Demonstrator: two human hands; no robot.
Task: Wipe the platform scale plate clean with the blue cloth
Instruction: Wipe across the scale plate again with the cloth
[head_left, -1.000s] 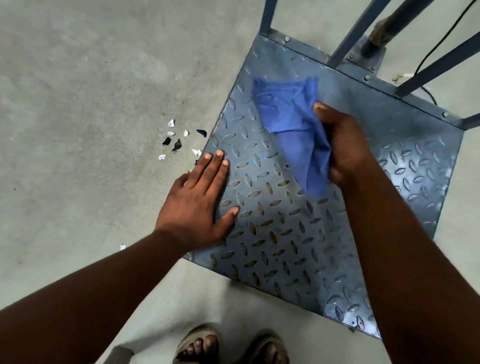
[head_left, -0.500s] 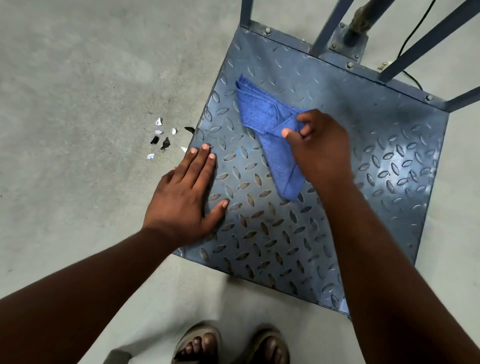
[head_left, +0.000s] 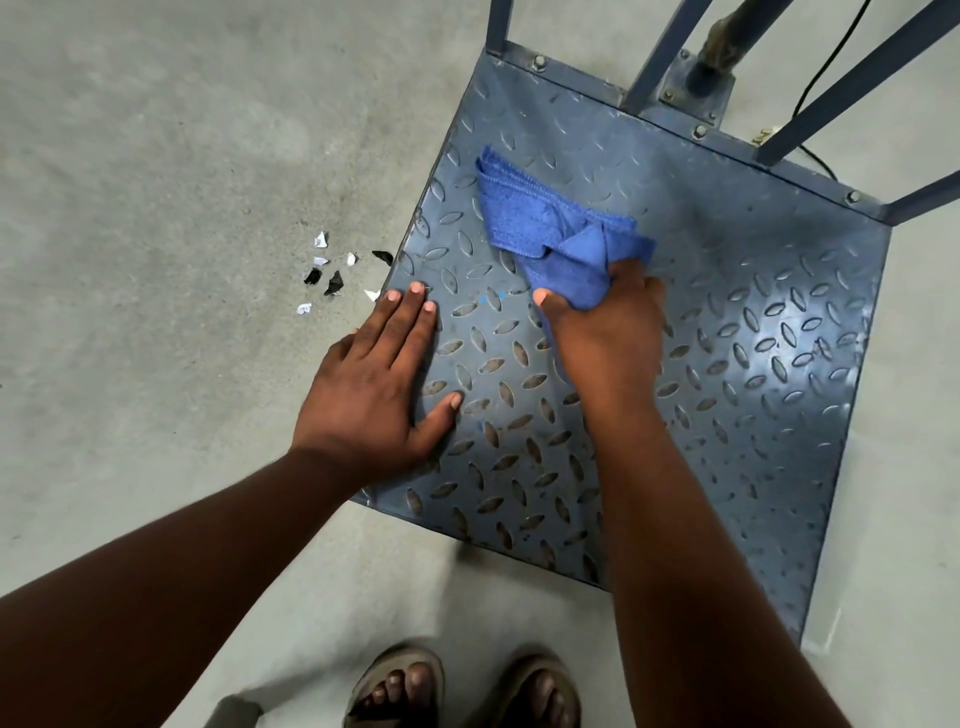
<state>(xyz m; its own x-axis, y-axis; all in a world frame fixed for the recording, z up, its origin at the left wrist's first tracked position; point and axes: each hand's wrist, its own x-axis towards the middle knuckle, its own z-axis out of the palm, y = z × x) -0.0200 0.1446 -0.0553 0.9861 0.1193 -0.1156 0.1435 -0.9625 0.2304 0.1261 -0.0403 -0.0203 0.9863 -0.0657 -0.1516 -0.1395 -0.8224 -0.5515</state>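
The platform scale plate (head_left: 753, 322) is grey-blue checker steel lying on the floor, with raised oval treads. A bunched blue cloth (head_left: 540, 228) lies on its left middle part. My right hand (head_left: 608, 332) grips the near end of the cloth, fingers curled round it, and holds it down on the plate. My left hand (head_left: 384, 384) rests flat on the plate's left edge, fingers straight and spread. Small blue specks show on the plate between the two hands.
Blue steel uprights (head_left: 841, 88) and a bolted post base (head_left: 696, 83) rise from the plate's far edge, with a black cable behind. Torn white and black scraps (head_left: 332, 270) litter the concrete floor left of the plate. My sandalled feet (head_left: 462, 686) stand at its near edge.
My right hand has drawn the cloth down and leftward over the plate, nearer to my left hand. The cloth is more bunched. My left hand has stayed on the plate's left edge.
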